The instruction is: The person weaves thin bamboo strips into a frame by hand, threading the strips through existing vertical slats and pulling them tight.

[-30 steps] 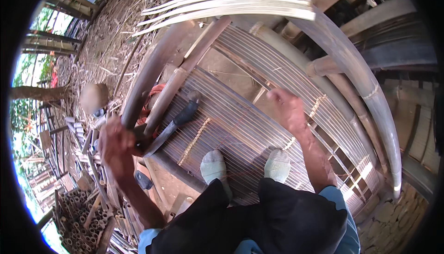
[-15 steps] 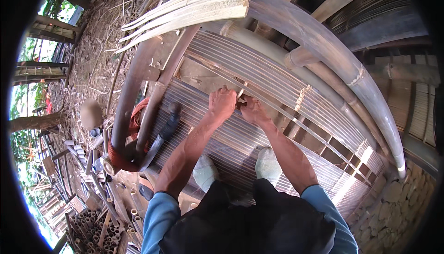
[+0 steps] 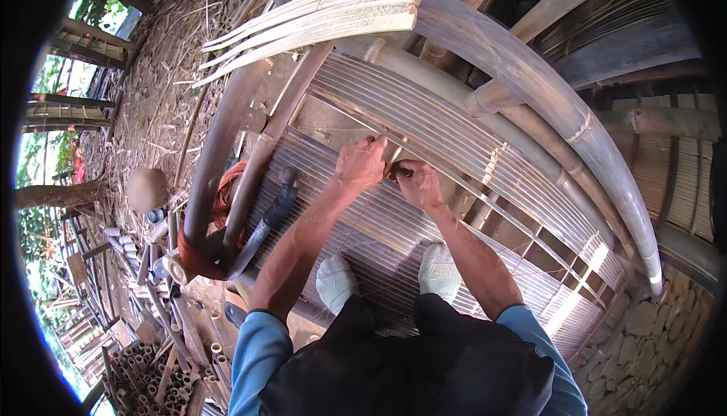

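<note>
My left hand (image 3: 361,163) is closed, with its fingers bunched beside a short pale crosspiece (image 3: 394,155) at a gap in the slatted bamboo platform (image 3: 363,249). Just to its right my right hand (image 3: 417,183) is closed too, thumb and fingers pinched together near the same crosspiece. What lies inside either set of fingers is too small to make out. Below the hands a thin strand (image 3: 356,223) hangs over the slats. Left of my left forearm lies a large knife with a dark handle (image 3: 282,205) and grey blade (image 3: 250,249).
Pale split strips (image 3: 318,22) rest across the frame at the top. A thick bamboo pole (image 3: 522,52) curves along the right. Orange-red cord (image 3: 198,257) wraps the left posts. Cut bamboo tubes (image 3: 144,374) are piled lower left. My feet (image 3: 336,283) stand on the slats.
My left hand has turned a little at the wrist and sits slightly lower and to the left. My right hand has barely shifted. The thin strand below the hands shows more plainly.
</note>
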The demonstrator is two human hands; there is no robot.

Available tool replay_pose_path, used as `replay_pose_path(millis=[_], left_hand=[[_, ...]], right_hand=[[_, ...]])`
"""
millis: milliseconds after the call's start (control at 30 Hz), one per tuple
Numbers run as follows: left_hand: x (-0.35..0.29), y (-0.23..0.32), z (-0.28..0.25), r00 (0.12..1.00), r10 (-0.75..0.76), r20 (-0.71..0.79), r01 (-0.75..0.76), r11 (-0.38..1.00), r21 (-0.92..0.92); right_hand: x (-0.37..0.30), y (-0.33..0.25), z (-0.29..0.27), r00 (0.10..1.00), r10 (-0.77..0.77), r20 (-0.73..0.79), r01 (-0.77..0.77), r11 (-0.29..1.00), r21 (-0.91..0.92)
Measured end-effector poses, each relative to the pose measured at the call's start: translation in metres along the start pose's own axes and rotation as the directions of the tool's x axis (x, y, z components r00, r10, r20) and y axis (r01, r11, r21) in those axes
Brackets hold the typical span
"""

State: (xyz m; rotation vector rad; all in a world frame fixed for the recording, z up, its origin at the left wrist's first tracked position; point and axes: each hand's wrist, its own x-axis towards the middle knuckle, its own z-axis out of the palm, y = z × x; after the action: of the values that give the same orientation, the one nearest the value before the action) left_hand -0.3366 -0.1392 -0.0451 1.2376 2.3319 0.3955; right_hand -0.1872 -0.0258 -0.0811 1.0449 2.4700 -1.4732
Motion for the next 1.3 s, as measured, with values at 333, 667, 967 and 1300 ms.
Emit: replay_pose_path(millis=[333, 667, 967, 1300], left_hand=[[-0.008, -0.010, -0.018, 0.994, -0.093, -0.064, 0.083, 0.986, -0.147], [0.008, -0.004, 0.014, 0.997, -0.079, 0.007, 0.079, 0.995, -0.055], [0.009, -0.011, 0.013, 0.988, -0.131, 0.083, 0.134, 0.991, -0.029], [0.012, -0.018, 0.030, 0.998, 0.037, -0.041, -0.037, 0.999, 0.001]], right_hand=[[-0.024, -0.007, -0.010, 0.976, -0.079, -0.201, 0.144, 0.932, 0.333], [-0.010, 0.015, -0.005, 0.984, 0.174, 0.041, -0.171, 0.850, 0.498], [-0.035, -0.020, -0.029, 0.997, -0.016, -0.081, -0.024, 0.879, -0.477], [-0.003, -0.012, -0.014, 0.976, -0.217, 0.022, 0.215, 0.937, -0.275]])
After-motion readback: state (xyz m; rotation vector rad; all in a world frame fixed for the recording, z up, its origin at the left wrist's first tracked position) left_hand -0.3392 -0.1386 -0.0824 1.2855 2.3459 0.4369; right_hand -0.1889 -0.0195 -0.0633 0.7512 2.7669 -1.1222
